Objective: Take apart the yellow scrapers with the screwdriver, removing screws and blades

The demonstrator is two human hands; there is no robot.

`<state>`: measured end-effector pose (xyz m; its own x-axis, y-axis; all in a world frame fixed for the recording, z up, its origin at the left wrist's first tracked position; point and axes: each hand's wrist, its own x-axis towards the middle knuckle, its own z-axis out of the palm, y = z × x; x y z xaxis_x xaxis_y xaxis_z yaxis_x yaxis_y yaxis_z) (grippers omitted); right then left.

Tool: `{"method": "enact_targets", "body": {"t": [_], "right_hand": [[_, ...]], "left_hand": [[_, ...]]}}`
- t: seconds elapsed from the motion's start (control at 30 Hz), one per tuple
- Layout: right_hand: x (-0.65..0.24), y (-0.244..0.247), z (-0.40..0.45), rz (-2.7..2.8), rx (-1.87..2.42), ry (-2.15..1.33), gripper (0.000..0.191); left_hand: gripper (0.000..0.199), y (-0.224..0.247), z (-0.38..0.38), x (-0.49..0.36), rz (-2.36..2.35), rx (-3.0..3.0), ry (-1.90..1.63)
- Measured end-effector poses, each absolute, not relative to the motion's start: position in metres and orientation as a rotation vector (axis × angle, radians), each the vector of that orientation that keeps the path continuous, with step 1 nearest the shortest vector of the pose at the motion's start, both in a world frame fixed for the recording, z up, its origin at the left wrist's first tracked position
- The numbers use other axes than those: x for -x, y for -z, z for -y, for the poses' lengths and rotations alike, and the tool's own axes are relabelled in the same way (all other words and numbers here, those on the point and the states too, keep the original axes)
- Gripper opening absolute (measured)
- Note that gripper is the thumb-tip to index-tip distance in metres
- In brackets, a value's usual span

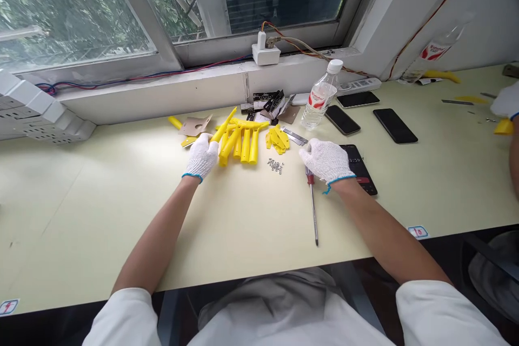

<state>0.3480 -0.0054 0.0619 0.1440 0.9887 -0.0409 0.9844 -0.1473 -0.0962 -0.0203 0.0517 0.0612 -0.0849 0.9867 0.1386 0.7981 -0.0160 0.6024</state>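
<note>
The fingers of the left hand (201, 157) curl shut around the lower end of a yellow plastic rod (224, 125), whose long axis slants up and to the right, away from the person; the right hand (326, 161) lies palm down, its fingers loosely together and pointing left, though I cannot tell whether they press on anything; both hands wear white knit gloves with blue cuffs, and both forearms angle inward from the near edge of the pale table (121, 216). A screwdriver (313, 211) lies under the right hand, its red handle by the palm and its shaft pointing back toward the person; a black phone (362, 181) lies partly beneath that hand; a small heap of screws (275, 166) sits between the hands; yellow plastic handles (245, 146) lie just beside the left hand, nearer it than the right; flat yellow pieces (277, 139) sit beyond the screws; further off stand a water bottle (320, 97) and two more phones (343, 120); at the far right, another person's gloved hand (506, 100) enters the view; beyond everything is the window (73, 11).
</note>
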Motion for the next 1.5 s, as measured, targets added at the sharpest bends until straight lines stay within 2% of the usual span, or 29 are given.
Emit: {"method": "enact_targets", "body": {"t": [0.33, 0.53, 0.7, 0.83, 1.0, 1.23, 1.4, 1.5], "right_hand": [[-0.347, -0.064, 0.008, 2.02, 2.336, -0.221, 0.034], [-0.348, -0.062, 0.009, 2.002, 2.357, -0.202, 0.039], [-0.346, -0.063, 0.01, 1.965, 2.437, -0.211, 0.055], [-0.345, -0.059, 0.009, 1.962, 2.456, -0.265, 0.06], [-0.342, -0.052, 0.005, 2.002, 2.437, -0.341, 0.059], [-0.344, -0.042, -0.002, 1.99, 2.443, -0.362, 0.057], [-0.346, -0.041, 0.0, 1.972, 2.379, -0.347, 0.059], [-0.345, -0.044, 0.001, 1.949, 2.38, -0.369, 0.06]], "left_hand": [[0.026, -0.054, -0.055, 0.016, -1.867, -1.755, -0.724], [0.039, -0.044, -0.062, 0.032, -1.883, -1.888, -0.84], [0.032, -0.023, -0.078, 0.083, -2.285, -2.057, -0.822], [0.04, -0.014, -0.09, 0.121, -2.499, -1.921, -0.69], [0.045, -0.012, -0.104, 0.137, -2.464, -1.858, -0.567], [0.039, -0.011, -0.113, 0.146, -2.383, -1.736, -0.43], [0.055, -0.011, -0.105, 0.145, -2.334, -1.947, -0.609], [0.051, -0.016, -0.104, 0.147, -2.26, -2.099, -0.64]]}}
